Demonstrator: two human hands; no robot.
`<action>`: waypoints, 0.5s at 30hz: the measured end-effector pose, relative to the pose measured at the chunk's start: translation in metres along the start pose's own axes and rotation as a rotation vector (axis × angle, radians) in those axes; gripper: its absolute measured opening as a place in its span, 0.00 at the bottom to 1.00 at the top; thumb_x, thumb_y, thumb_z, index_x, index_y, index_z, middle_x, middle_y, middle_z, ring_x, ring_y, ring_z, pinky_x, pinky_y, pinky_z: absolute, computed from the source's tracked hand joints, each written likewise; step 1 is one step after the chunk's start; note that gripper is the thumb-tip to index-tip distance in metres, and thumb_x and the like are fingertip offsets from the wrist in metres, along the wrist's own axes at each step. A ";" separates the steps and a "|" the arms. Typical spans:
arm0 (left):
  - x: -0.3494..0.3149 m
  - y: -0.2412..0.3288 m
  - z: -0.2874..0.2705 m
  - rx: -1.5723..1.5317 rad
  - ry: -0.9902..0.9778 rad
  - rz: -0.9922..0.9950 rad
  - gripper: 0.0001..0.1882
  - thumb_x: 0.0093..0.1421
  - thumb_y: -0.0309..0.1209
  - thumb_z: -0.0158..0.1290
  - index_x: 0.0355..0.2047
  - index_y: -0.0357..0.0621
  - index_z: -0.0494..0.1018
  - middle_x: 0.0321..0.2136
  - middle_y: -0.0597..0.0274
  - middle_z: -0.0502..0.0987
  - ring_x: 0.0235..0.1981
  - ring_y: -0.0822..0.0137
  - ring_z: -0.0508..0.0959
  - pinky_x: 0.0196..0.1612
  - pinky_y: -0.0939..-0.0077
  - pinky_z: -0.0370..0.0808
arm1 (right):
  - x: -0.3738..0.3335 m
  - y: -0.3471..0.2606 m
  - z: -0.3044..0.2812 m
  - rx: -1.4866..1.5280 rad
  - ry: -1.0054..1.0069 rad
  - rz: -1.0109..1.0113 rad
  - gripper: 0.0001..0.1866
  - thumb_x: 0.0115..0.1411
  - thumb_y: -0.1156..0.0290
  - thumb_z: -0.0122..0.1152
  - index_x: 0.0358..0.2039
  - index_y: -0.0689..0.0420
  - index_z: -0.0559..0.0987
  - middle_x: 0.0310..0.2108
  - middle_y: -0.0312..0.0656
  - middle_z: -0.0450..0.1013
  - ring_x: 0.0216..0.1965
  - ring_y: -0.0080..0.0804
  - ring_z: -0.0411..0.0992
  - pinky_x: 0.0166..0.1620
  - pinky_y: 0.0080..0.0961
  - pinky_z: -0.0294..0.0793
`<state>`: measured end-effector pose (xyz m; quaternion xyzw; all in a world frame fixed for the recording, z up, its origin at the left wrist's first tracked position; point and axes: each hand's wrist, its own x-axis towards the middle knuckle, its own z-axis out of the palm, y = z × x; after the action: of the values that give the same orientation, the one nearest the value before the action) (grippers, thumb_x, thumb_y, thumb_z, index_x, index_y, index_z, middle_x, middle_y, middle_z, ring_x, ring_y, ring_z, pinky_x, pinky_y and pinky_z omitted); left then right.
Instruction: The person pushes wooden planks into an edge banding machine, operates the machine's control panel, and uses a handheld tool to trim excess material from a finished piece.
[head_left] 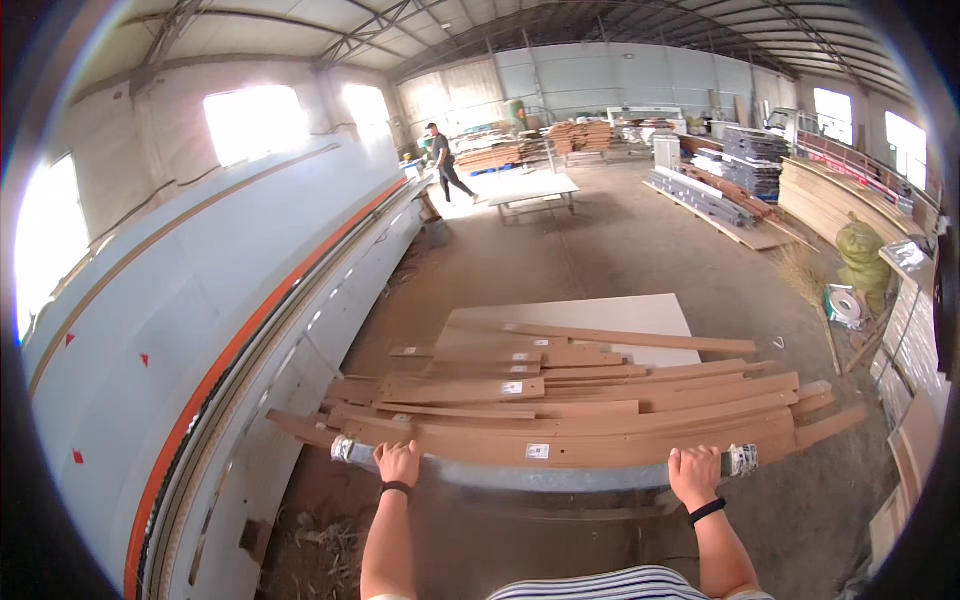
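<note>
My left hand (398, 464) and my right hand (695, 474) are wrapped round a grey metal handlebar (548, 476) that runs crosswise in front of me. Each hand sits near one end, where the bar is wound with whitish wrapping. Just beyond the bar lies a stack of long brown boards (600, 436), several with small white labels. Their ends are uneven and stick out on both sides. A pale flat panel (640, 318) shows at the far edge of the stack. Whatever carries the stack is hidden beneath the boards.
A long white machine with an orange strip (262, 312) runs along the left. Farther off, a person (445, 162) walks near a low table with a white top (535, 189). Stacked grey panels (705, 203), a broom (806, 280) and a green sack (862, 258) stand at the right.
</note>
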<state>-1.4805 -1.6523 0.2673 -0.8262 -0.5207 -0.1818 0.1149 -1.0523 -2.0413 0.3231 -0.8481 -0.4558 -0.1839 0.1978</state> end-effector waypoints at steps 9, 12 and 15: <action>-0.112 -0.019 -0.051 0.104 -0.055 -0.015 0.11 0.61 0.39 0.47 0.37 0.56 0.79 0.35 0.63 0.82 0.46 0.56 0.76 0.54 0.54 0.65 | -0.087 -0.015 -0.043 -0.016 -0.097 -0.065 0.20 0.63 0.63 0.49 0.19 0.59 0.79 0.24 0.49 0.77 0.33 0.48 0.74 0.44 0.44 0.66; -0.121 -0.020 -0.058 0.146 -0.040 0.093 0.10 0.60 0.36 0.48 0.40 0.56 0.75 0.37 0.60 0.80 0.47 0.54 0.76 0.54 0.48 0.65 | -0.114 -0.006 -0.048 -0.162 -0.007 -0.072 0.21 0.66 0.64 0.47 0.19 0.60 0.78 0.23 0.49 0.76 0.32 0.49 0.73 0.43 0.45 0.66; -0.130 -0.026 -0.077 0.203 -0.099 0.053 0.10 0.62 0.34 0.45 0.41 0.50 0.73 0.34 0.62 0.79 0.44 0.55 0.75 0.53 0.54 0.65 | -0.118 -0.013 -0.053 -0.099 -0.048 -0.090 0.21 0.68 0.65 0.45 0.20 0.61 0.77 0.23 0.49 0.75 0.32 0.50 0.72 0.43 0.46 0.66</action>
<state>-1.5686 -1.7770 0.2820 -0.8316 -0.5197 -0.0839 0.1769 -1.1314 -2.1435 0.3122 -0.8397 -0.4883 -0.1946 0.1363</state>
